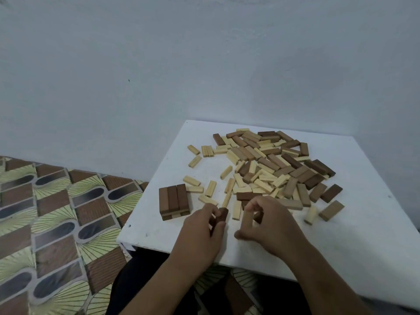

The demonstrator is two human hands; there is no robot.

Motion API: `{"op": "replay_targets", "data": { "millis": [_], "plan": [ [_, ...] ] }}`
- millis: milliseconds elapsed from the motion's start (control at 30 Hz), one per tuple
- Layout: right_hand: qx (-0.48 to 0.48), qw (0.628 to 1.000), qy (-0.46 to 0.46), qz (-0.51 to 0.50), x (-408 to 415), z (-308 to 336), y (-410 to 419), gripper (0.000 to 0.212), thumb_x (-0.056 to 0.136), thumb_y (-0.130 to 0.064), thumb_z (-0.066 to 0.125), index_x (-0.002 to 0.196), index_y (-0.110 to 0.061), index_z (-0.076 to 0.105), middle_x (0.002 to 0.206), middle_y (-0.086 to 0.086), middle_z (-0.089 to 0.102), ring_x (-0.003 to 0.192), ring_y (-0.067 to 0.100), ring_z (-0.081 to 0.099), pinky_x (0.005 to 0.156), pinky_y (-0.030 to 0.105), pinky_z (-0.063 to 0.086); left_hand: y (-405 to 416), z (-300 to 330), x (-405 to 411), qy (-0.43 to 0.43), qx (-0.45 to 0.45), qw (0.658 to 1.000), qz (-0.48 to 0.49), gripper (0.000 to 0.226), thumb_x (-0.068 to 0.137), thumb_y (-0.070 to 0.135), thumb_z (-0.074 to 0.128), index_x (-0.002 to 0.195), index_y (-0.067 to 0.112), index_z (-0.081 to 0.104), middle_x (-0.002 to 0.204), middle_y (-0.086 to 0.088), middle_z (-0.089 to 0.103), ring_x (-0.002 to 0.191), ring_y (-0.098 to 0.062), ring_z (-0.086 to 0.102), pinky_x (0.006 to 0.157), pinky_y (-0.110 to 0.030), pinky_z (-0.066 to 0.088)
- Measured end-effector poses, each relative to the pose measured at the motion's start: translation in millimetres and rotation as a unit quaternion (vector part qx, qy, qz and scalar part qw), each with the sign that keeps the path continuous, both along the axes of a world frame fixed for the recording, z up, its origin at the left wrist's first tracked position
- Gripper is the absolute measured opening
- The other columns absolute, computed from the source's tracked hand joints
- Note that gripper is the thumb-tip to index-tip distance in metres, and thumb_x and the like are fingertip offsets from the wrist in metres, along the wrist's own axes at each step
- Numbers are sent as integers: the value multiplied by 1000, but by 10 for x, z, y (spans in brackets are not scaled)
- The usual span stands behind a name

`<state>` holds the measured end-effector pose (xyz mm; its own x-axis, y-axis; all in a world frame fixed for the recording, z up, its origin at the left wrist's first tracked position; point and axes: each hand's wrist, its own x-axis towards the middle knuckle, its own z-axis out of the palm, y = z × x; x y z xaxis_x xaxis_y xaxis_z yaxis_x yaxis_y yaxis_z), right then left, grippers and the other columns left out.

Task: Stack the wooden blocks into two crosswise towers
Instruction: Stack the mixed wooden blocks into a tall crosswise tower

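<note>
Hands [236, 226] grip blocks [222, 215] beside tower [173, 201].

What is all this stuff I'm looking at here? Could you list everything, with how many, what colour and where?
started tower: one, two layers, three dark brown blocks on top, near left part of the table
loose block pile: too many to count, pale and brown mixed, far and middle of the table
table: one, white, against the wall
wall: pale blue-grey, behind
floor mat: patterned brown, yellow and grey, left
left hand: grip on a dark brown block, near edge
right hand: grip on a pale block, near edge
</note>
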<state>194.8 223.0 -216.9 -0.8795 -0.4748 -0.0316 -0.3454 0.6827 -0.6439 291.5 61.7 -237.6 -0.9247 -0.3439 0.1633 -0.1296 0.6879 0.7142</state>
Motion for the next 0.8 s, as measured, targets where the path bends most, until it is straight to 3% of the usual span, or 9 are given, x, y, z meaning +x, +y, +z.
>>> {"op": "replay_targets", "data": {
  "millis": [133, 267, 367, 467, 533, 600, 667, 733, 800],
  "plan": [
    [25, 999, -18, -19, 186, -101, 80, 53, 50, -51, 90, 86, -35, 54, 99, -18, 52, 84, -2, 53, 67, 26, 47, 27, -149, 3, 18, -71, 997, -10, 8, 93, 33, 61, 100, 28, 60, 88, 15, 57, 75, -1, 50, 63, -9, 36],
    [-11, 1000, 7, -20, 278, -209, 3, 44, 56, -48, 88, 85, -35, 57, 98, -23, 54, 83, -3, 55, 64, 20, 45, 45, -250, 25, 60, -84, 995, -14, 11, 91, 26, 66, 101, 23, 71, 86, 17, 54, 73, 3, 47, 68, -4, 36],
    [-30, 999, 24, -4, 300, -248, -40, 41, 69, -43, 83, 106, -38, 66, 112, -29, 55, 90, -7, 54, 73, 16, 45, 22, -300, 68, 82, -71, 994, -22, 19, 98, 17, 56, 107, 20, 72, 89, 11, 58, 81, 1, 51, 74, -5, 38],
    [-11, 999, 34, 5, 327, -315, -23, 64, 74, -53, 76, 133, -43, 54, 145, -26, 43, 122, 0, 51, 94, 26, 45, -26, -352, 143, 77, -45, 995, -46, 31, 96, 9, 50, 121, 14, 68, 100, 8, 59, 93, -1, 55, 80, -6, 40],
    [-58, 998, 35, -12, 364, -339, 21, 60, 77, -55, 72, 133, -43, 52, 136, -27, 52, 116, -3, 54, 91, 22, 48, -37, -368, 183, 76, -36, 994, -63, 36, 95, 11, 48, 126, 13, 65, 103, 8, 59, 96, -4, 56, 81, -9, 42],
    [-127, 991, 26, -43, 391, -346, 67, 45, 82, -39, 72, 122, -40, 51, 117, -25, 62, 94, -7, 60, 75, 14, 48, -37, -377, 192, 76, -29, 994, -67, 36, 96, 14, 47, 127, 13, 65, 104, 9, 59, 97, -5, 56, 82, -10, 42],
    [-169, 984, 7, -62, 395, -359, 93, 42, 83, -15, 69, 111, -31, 42, 105, -16, 59, 91, -12, 55, 67, 6, 43, -32, -389, 187, 73, -29, 995, -64, 36, 96, 16, 48, 128, 13, 64, 106, 10, 59, 100, -6, 55, 84, -11, 42],
    [-170, 983, 13, -74, 373, -391, 93, 42, 84, 0, 59, 103, -27, 32, 102, -7, 49, 91, -9, 52, 66, 6, 42, -22, -401, 185, 68, -31, 996, -54, 37, 95, 18, 49, 129, 15, 64, 109, 12, 59, 104, -5, 54, 87, -11, 41],
    [-159, 981, 62, -89, 343, -455, 68, 50, 82, 8, 53, 102, -30, 26, 106, -3, 45, 93, 3, 51, 74, 13, 43, -10, -408, 191, 68, -30, 996, -46, 36, 95, 19, 49, 127, 15, 65, 111, 13, 60, 107, -5, 53, 89, -12, 41]
  ]
}}
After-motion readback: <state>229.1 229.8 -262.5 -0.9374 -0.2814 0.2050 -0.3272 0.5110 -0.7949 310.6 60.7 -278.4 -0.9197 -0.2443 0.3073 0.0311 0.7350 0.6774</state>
